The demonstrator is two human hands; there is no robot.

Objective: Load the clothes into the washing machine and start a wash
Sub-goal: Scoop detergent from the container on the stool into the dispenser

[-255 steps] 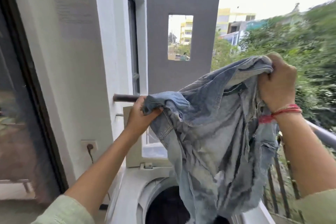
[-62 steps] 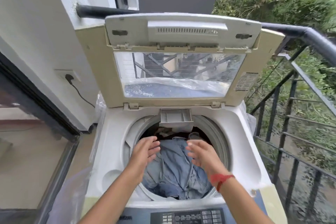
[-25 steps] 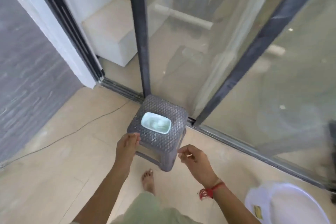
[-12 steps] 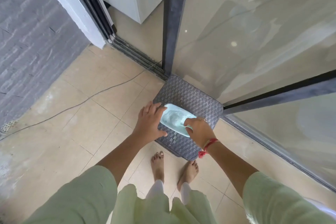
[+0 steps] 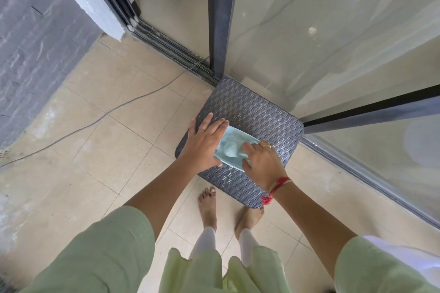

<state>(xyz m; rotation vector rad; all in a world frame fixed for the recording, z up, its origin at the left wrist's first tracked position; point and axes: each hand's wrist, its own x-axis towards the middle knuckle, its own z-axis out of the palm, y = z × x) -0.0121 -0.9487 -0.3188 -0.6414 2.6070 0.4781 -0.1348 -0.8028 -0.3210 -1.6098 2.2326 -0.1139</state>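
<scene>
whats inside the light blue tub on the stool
A pale, whitish lump, possibly powder, shows in the tub. The left hand covers its left end and the right hand its right part.

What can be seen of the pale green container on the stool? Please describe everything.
The container is a shallow, rounded-rectangular tub, pale blue-green, plastic by its look, open, with whitish lumps inside. It sits flat on the grey woven-pattern stool. The left hand lies with straight fingers over its left end; the right hand reaches its fingers inside.
</scene>
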